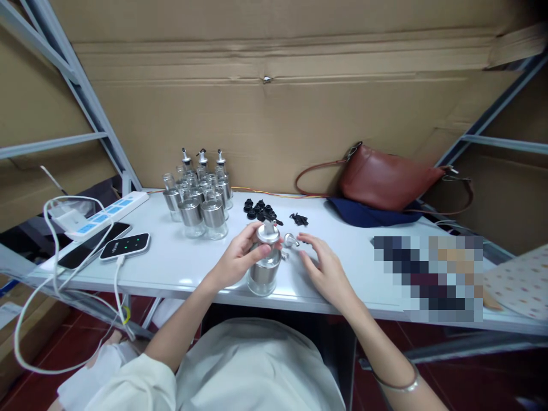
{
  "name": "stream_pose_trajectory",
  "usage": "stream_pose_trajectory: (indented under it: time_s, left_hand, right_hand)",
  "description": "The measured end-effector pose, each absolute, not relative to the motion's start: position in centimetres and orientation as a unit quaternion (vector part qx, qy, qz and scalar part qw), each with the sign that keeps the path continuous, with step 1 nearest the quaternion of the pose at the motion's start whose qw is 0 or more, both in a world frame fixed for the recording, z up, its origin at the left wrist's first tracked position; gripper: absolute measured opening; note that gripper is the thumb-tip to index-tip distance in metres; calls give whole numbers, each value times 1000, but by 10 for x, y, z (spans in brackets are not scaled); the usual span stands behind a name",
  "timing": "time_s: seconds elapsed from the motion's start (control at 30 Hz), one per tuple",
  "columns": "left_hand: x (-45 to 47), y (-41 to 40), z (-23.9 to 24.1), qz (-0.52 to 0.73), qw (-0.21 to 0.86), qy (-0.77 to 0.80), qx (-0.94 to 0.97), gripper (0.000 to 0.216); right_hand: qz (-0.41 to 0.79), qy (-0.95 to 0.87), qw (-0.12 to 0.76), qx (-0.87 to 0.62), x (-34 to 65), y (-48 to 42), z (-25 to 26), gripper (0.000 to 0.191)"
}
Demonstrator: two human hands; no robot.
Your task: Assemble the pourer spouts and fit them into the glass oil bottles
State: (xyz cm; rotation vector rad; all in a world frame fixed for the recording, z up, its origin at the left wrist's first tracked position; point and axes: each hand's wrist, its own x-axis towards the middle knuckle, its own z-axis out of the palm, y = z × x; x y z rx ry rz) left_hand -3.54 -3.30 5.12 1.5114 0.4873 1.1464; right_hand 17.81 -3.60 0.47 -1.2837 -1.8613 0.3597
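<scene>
A person's two bare hands work near the middle of the front edge of a white table (188,271). The left hand (240,257) is curled around the neck of a glass bottle (262,275) with a metal band, standing upright close to that edge; a metal pour top (268,232) sits at its mouth. The right hand (327,271) is loosely spread, palm down, its fingertips just beside a loose metal piece (291,241) lying on the table, and seems to hold nothing. The step in hand looks like fitting the top to this bottle; the next move seems to call for a steady left grip while the right fingers press or turn the top, or take up the loose piece. Behind, nearer the back edge, lie black stoppers (258,210) and slim black parts (299,219); more bottles (213,216) stand left of them, three at the rear with tops on. Hard to make out: whether the right fingertips touch the loose piece, and how firmly the top is seated, since the left fingers hide the neck. A blurred patch (422,279) masks things toward the front right corner.
</scene>
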Motion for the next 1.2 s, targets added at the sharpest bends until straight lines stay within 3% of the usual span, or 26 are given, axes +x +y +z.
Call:
stream_pose_trajectory:
  time_s: [0.13, 0.47, 0.57, 0.73, 0.93, 1.2]
  left_hand:
    - [-36, -32, 51, 480, 550, 207, 652, 40]
    - [-33, -35, 53, 476, 535, 190, 672, 36]
    - [-32, -35, 52, 476, 535, 186, 672, 36]
    - [-28, -34, 46, 497, 519, 181, 671, 43]
    - [-19, -34, 35, 541, 465, 202, 671, 39]
    - [-10, -36, 30, 594, 392, 246, 658, 40]
  right_hand:
    - [182, -740, 369, -533, 177, -31, -3, 39]
    - [226, -786, 344, -462, 169, -34, 0, 35]
    - [220, -762, 387, -469, 169, -39, 6, 30]
    - [182, -711, 540, -411, 157, -57, 39, 23]
    - [139, -764, 534, -335, 127, -60, 70, 29]
    - [226, -726, 574, -305, 114, -52, 52, 27]
